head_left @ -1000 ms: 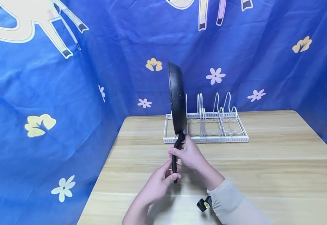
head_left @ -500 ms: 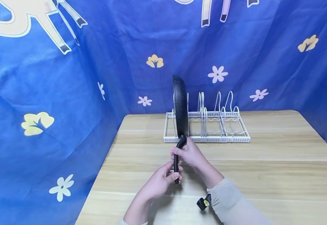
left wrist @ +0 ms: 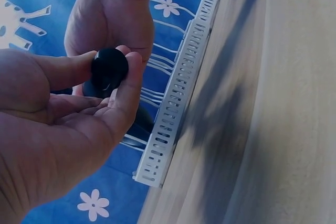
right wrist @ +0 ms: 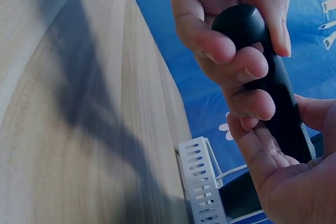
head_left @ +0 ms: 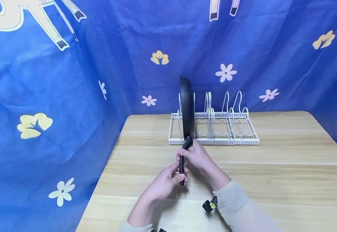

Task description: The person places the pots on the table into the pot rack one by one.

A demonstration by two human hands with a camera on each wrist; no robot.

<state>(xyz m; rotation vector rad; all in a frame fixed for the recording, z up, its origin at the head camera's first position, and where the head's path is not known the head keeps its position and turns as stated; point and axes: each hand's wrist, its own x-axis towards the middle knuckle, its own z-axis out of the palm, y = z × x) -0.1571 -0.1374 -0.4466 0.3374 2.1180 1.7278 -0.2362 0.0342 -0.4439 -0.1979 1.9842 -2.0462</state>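
Note:
A black speckled frying pan (head_left: pixel 187 106) stands on edge in the leftmost slot of the white wire pan rack (head_left: pixel 215 141), between two wire dividers. Its handle (head_left: pixel 181 161) points toward me. My right hand (head_left: pixel 197 156) grips the handle close to the pan body. Nearer to me, my left hand (head_left: pixel 167 180) pinches the handle's end between thumb and fingers. In the left wrist view the round handle end (left wrist: pixel 109 69) sits between the left thumb and fingers. The right wrist view shows both hands around the handle (right wrist: pixel 278 87), with the pan body mostly hidden.
Several wire dividers (head_left: pixel 212 119) rise along the rack to the right of the pan. The rack sits at the back of a wooden table (head_left: pixel 287 154). A blue patterned cloth (head_left: pixel 139 38) hangs behind and at the left. Black wrist cameras (head_left: pixel 210 205) are strapped on the arms.
The pan has come down and slightly right into the rack's left slot, mostly in the first half second. Both hands keep their hold on the handle. The head view has tilted slightly down.

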